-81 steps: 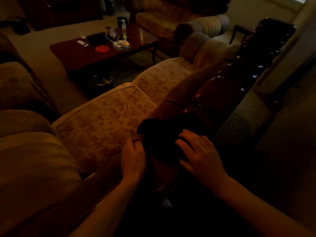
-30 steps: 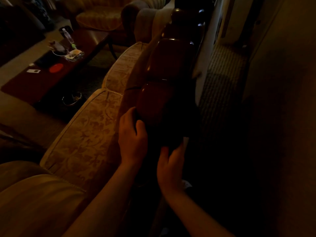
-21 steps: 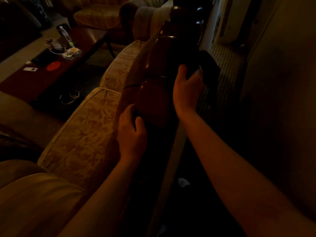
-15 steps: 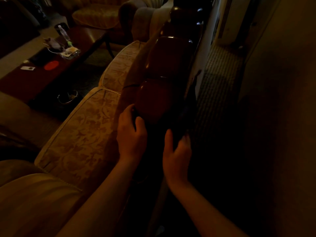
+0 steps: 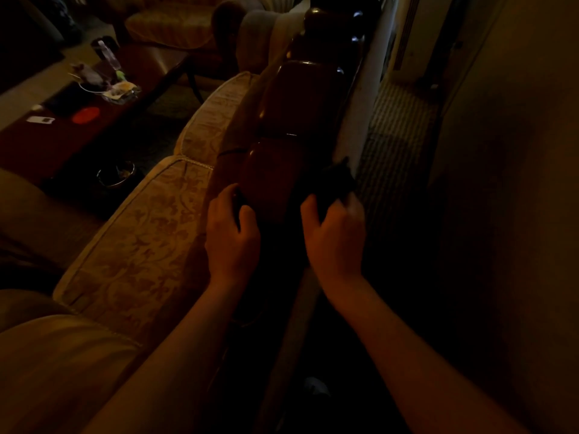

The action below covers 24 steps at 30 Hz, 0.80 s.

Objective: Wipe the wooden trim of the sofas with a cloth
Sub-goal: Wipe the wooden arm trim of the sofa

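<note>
The sofa's carved wooden trim (image 5: pixel 282 126) runs away from me along the top of its back, dark reddish and glossy, in the very dim head view. My left hand (image 5: pixel 230 238) rests on the near end of the trim, fingers curled over its left edge. My right hand (image 5: pixel 336 236) grips a dark cloth (image 5: pixel 333 183) against the trim's right, rear side; the cloth bunches up past my fingers. The patterned back cushions (image 5: pixel 150 227) lie left of the trim.
A wall (image 5: pixel 507 183) stands close on the right, with a narrow strip of striped carpet (image 5: pixel 394 133) between it and the sofa. A cluttered coffee table (image 5: pixel 94 111) and a second sofa (image 5: pixel 175 23) sit at upper left. A small bowl (image 5: pixel 116 175) is on the floor.
My right hand swept the cloth up along the trim's rear side, came back down, and now sits a little higher again. My left hand has stayed on the trim.
</note>
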Motion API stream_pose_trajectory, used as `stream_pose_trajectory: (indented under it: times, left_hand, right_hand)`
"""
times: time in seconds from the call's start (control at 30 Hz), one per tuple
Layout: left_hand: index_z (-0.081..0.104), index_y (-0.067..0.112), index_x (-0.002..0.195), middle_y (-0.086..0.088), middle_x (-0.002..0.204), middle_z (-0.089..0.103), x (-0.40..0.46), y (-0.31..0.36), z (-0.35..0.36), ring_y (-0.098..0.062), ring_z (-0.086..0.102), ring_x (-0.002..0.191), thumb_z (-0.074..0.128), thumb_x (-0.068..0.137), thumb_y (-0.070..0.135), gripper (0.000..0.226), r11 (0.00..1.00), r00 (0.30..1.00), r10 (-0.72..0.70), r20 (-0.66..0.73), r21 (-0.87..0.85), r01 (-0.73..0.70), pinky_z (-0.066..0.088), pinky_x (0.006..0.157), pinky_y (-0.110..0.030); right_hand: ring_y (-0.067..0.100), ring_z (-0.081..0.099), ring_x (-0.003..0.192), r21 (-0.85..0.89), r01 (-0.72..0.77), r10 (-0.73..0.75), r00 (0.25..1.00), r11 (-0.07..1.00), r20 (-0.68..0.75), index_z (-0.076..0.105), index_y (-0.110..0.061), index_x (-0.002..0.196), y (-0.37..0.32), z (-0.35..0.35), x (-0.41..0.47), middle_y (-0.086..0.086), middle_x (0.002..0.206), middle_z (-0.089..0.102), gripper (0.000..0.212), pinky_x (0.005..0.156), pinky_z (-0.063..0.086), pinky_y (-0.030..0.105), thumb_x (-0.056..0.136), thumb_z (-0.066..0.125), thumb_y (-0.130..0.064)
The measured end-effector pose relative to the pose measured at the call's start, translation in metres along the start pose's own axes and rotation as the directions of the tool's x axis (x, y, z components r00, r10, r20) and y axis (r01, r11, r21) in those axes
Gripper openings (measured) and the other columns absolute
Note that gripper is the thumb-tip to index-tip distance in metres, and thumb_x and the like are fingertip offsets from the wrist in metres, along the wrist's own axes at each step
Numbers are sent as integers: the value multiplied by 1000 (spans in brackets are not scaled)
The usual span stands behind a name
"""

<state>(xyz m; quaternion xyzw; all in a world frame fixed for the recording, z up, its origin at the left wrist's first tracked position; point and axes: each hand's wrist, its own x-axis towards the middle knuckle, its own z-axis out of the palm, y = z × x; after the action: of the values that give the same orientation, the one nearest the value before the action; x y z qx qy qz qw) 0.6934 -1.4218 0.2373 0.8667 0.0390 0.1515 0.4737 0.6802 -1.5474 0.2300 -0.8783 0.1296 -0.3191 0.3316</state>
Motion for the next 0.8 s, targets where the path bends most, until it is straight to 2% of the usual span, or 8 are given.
stream_pose_trajectory:
  times: [0.1,0.2,0.3,0.4,0.53,0.6,0.67,0.8]
  left_hand:
    - [47,14,134,0,126,49,-1,0,-2,-8,46,111,34,85,34,55,1000,1000,3,6,-12,-3,36,81,-18]
    - [48,14,135,7,123,46,-3,-2,-4,-2,42,110,34,85,33,55,999,1000,-8,15,-48,9,32,80,-9]
    - [49,14,133,9,123,46,-3,-3,-6,4,41,109,34,86,31,53,997,1000,-8,14,-74,9,30,83,-6]
    - [49,14,133,9,121,47,-3,-1,-7,17,43,99,35,87,30,51,997,1000,-3,17,-77,4,31,83,-2]
    - [50,18,132,10,121,50,-3,-4,-7,14,46,103,34,86,36,52,996,1000,-19,13,-83,20,38,84,-12]
    - [51,19,131,11,120,52,-6,-5,-8,14,47,104,34,86,35,50,994,1000,-29,-3,-104,29,39,85,-9]
    - [52,20,130,17,118,51,-5,-5,-9,18,46,104,34,87,32,48,994,999,-39,-12,-100,37,37,85,-4]
    - [54,18,129,27,115,48,-5,-3,-8,22,45,103,34,89,29,47,991,998,-54,-25,-123,50,36,86,-3]
  right_hand:
    - [34,61,88,142,11,-19,998,990,55,69,1,96,6,-5,-7,18,92,65,48,79,49,34,85,44,-39]
    - [33,57,94,123,36,-37,999,992,6,69,-1,93,12,2,50,20,95,62,56,84,48,37,82,41,-48]
    - [25,50,106,227,-152,133,986,962,100,62,-4,108,7,11,121,16,114,53,64,85,41,25,83,39,-59]
    - [26,47,115,344,-276,273,960,898,56,49,-3,129,-5,23,124,16,127,45,57,91,37,24,89,55,-42]
    - [30,49,108,333,-112,144,987,936,-75,55,-1,117,-18,20,19,26,111,53,54,95,39,30,77,60,-37]
    - [39,52,106,295,-21,34,999,955,-40,57,2,111,-11,15,-2,29,106,54,53,94,45,42,74,60,-37]
    - [46,54,105,290,37,-34,999,956,-15,60,7,106,-4,17,29,30,107,55,57,93,44,47,72,60,-39]
    - [32,56,97,295,136,-114,989,946,-93,66,-1,91,-23,18,117,17,99,56,44,84,50,44,67,62,-37]
